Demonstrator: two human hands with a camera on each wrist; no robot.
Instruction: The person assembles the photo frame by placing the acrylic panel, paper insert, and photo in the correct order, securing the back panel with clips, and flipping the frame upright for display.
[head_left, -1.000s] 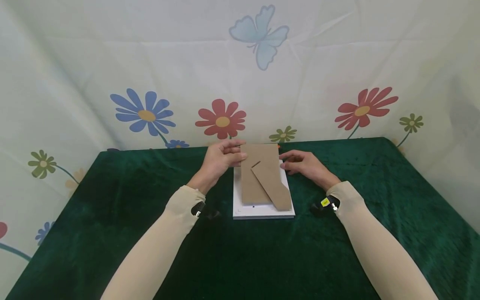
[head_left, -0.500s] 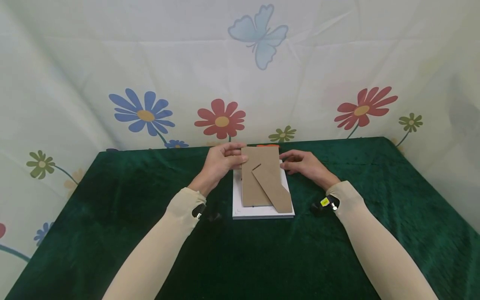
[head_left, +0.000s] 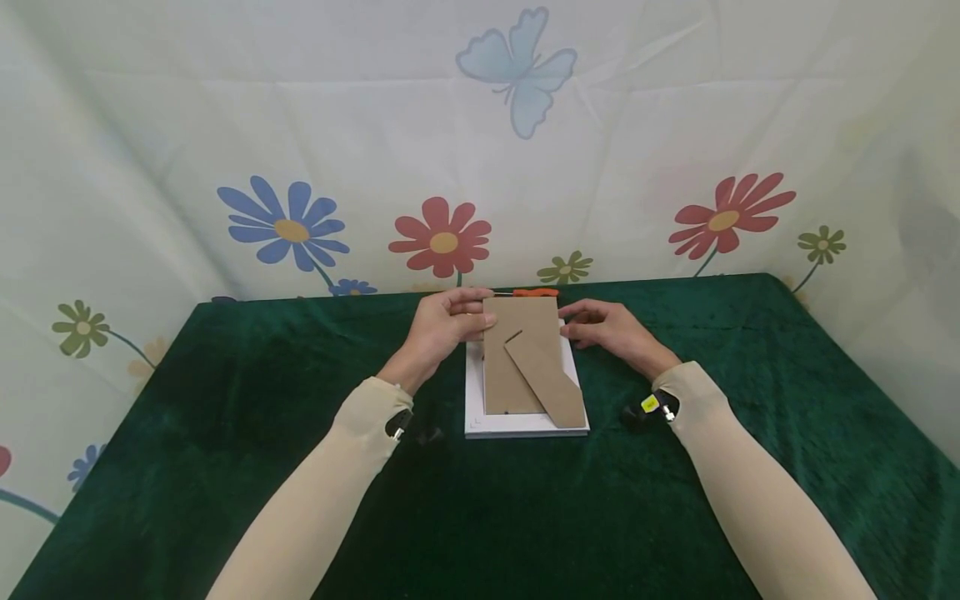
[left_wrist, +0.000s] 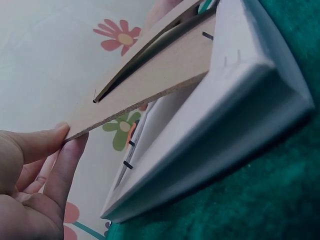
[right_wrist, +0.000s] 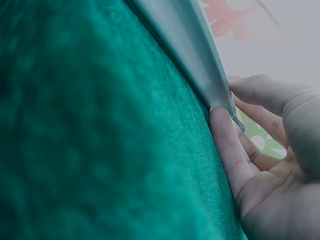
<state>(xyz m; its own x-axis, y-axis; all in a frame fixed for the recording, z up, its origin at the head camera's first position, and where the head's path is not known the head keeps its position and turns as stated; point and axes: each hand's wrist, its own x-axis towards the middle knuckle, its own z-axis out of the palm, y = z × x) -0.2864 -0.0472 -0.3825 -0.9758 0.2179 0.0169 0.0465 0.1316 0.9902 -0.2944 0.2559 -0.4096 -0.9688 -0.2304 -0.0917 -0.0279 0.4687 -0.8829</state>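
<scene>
Brown at centre: saw a thin backing board (head_left: 500, 373) over the opening of a white picture frame (head_left: 483, 423), tilted, with far end raised and near end down at the frame's near side. Noted a diagonal strut (head_left: 553, 382) on its face, also brown, widening toward the near right. Found the board's far left corner pinched between thumb and fingers of the left hand (head_left: 441, 323). Found the right hand (head_left: 611, 329) gripping the frame's far right corner, thumb at the upper edge, fingertip low beside green cloth (head_left: 450, 517). Picked out small dark tabs (left_wrist: 128, 165) along the frame's inner rim. Logged an orange-handled tool (head_left: 536, 292) just beyond the board. Recorded cream sleeves (head_left: 307, 492) and, behind, a pale backdrop (head_left: 615, 125) printed with flowers (head_left: 444, 242) and a light blue butterfly (head_left: 525, 75).
</scene>
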